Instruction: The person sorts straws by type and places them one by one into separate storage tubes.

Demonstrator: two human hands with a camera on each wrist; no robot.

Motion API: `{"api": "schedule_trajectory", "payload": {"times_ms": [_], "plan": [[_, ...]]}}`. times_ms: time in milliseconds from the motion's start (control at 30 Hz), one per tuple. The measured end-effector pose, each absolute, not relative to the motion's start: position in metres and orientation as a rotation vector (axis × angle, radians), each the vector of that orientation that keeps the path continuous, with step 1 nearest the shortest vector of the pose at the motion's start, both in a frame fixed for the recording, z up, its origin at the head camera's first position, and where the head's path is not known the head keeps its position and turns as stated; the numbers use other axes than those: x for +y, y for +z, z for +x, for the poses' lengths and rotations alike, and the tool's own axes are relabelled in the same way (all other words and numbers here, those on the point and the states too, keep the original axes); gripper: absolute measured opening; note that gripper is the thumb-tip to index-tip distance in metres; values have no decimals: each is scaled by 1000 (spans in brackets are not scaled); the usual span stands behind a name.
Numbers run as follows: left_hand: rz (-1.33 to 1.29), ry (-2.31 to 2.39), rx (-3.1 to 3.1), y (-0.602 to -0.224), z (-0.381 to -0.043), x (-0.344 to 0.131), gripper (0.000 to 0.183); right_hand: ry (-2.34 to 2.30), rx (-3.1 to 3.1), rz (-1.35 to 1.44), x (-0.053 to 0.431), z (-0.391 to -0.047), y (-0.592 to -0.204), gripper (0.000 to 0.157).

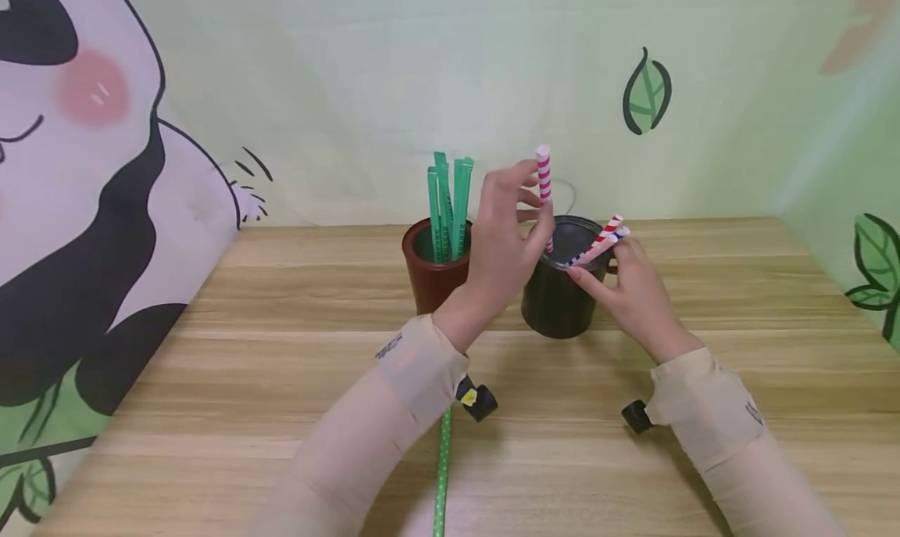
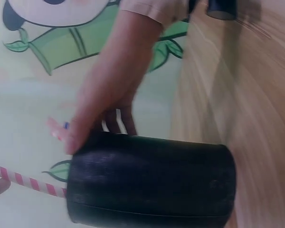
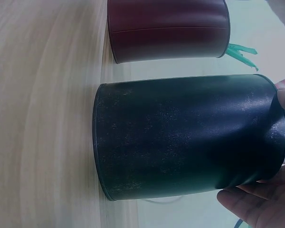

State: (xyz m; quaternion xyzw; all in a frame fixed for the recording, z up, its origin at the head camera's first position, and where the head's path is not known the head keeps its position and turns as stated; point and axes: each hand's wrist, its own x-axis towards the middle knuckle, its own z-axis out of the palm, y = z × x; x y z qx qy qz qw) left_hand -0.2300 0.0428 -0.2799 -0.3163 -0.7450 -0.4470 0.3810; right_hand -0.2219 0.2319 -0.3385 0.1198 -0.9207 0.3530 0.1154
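My left hand pinches a pink-and-white striped paper straw, whose lower end dips inside the rim of a black cup. With my right hand I hold that cup by its right rim, thumb at the front edge and fingers toward the back, over the side handle. Red-striped, pale pink and blue-patterned straws lean out of the cup beside this thumb. In the right wrist view the black cup stands upright on the table, its lower wall unobstructed. The left wrist view shows the striped straw reaching the cup's mouth.
Just left of the black cup stands a brown-red cup holding several green wrapped sticks. A green dotted straw lies on the wooden table near my left forearm. Behind is a wall with panda and leaf pictures.
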Motion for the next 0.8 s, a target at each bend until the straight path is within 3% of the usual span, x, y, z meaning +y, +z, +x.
{"api": "schedule_trajectory", "payload": {"times_ms": [800], "plan": [[-808, -979, -2164, -310, -236, 59, 41, 1044, -2648, 393, 230, -221, -338, 66]]}}
